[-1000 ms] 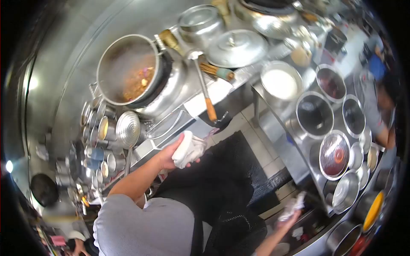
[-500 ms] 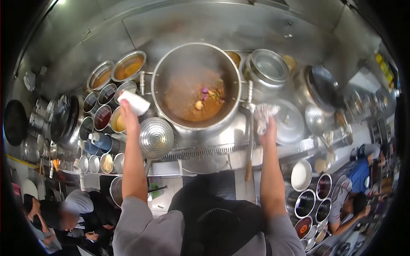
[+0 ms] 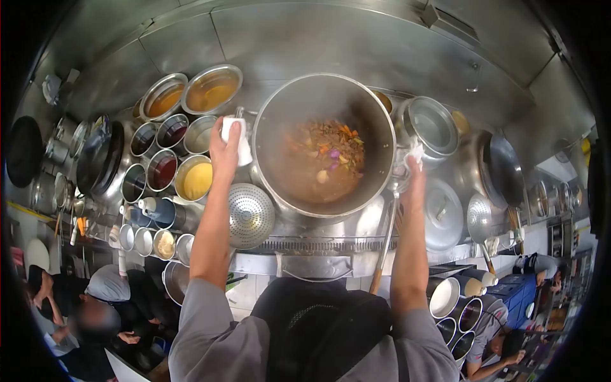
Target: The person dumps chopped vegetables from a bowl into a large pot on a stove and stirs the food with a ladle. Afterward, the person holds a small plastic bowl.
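Across the middle of the frame, working with both bare hands at either side of a big, round, grey metal cooking pot [image 3: 305,95], steaming on the shiny steel range [image 3: 369,221] and full of brown stew [image 3: 334,159] flecked with orange and purple pieces. At centre left, gripping a folded white cloth [image 3: 242,145] in the left hand [image 3: 223,145], with fingers and thumb curled around it, just beside the pot. At centre right, clutching a crumpled whitish cloth [image 3: 408,154] in the right hand [image 3: 415,181], apparently closed (fingers mostly hidden), close by the pot's other side. Cannot confirm contact between either cloth and the handles.

Probably at the stage of setting padding to the handles on both sides. By that reading, calling for a firm, even hold, clear of the hot rim, and for care around the round, perforated steel skimmer [image 3: 251,215] at lower left and the long, wooden-handled metal utensil [image 3: 384,247] at lower right.

Compared with half a second ago, having brought the left cloth in from farther out, and the right cloth from beside the round, grey metal lid [image 3: 441,219] up towards the pot. Also seen now slightly farther right in the frame: the pot.
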Available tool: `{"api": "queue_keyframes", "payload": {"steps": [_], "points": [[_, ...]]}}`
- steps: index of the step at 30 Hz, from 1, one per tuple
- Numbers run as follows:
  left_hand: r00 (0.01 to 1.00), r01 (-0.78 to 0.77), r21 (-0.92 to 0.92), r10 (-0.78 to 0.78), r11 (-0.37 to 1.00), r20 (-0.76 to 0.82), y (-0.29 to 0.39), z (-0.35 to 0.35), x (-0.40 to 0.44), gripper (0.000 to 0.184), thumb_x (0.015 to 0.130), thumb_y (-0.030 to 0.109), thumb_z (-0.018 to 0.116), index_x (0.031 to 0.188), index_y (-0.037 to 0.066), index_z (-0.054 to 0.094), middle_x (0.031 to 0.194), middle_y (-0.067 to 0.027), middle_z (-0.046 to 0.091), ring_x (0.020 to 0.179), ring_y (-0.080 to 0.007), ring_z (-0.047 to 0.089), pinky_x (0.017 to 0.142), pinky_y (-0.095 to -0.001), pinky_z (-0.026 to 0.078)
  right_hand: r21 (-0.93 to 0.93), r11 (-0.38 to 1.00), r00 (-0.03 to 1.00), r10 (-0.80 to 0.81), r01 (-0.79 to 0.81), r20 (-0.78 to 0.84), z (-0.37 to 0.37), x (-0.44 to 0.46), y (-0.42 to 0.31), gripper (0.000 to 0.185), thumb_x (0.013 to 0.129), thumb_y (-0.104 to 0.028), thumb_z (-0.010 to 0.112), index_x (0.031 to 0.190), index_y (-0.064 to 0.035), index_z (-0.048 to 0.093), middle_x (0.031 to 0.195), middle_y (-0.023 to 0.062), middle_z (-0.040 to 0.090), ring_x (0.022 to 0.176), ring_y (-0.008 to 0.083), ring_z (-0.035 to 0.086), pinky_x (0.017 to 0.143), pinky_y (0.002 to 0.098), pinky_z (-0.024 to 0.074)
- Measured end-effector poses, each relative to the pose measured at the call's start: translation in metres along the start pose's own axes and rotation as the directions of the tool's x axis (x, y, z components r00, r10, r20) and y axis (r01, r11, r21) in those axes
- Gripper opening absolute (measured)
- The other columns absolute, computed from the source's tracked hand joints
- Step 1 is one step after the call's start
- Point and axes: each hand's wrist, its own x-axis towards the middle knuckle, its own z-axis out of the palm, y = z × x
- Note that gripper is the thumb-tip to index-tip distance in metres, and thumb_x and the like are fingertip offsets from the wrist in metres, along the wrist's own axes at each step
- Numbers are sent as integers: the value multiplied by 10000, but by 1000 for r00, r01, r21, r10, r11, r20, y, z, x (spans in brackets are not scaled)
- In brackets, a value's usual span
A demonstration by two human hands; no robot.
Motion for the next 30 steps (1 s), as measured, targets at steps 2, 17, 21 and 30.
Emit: {"api": "queue_keyframes", "payload": {"steps": [2,17,21,30], "points": [[999,51,-12,-51,999,-9,22,9,9,761,999,451,738,1487,-87,509,1303,-250,685,1125,-264,692,966,-376,546,-50,998,999,35,-35,-3,5,28,-16,504,987,-300,732,1381,-8,619,1258,113,705,1083,247,714,915,420,595],[991,135,-148,-134,980,18,-7,0,-2,823,943,292,843,1538,-63,397,1303,-206,660,1109,-236,673,941,-352,552,-100,995,992,18,-5,127,37,63,-47,458,998,-279,772,1358,-26,646,1240,56,729,1088,167,688,954,348,533],[985,168,-162,-159,972,72,-11,-7,-1,818,989,315,795,1569,-45,344,1371,-211,614,1189,-235,629,1011,-348,514,-238,962,989,-111,130,94,26,65,-45,479,997,-300,776,1374,-38,642,1279,51,716,1161,170,663,1020,348,503],[570,820,-572,-82,-3,817,-84,-121,-133,635,1085,470,561,1601,130,415,1565,-133,509,1400,-342,506,1050,-522,542,-391,915,809,-152,-103,-568,-108,-178,-70,417,900,-307,803,1224,-61,708,1146,79,731,1086,209,681,971,425,546]]}}
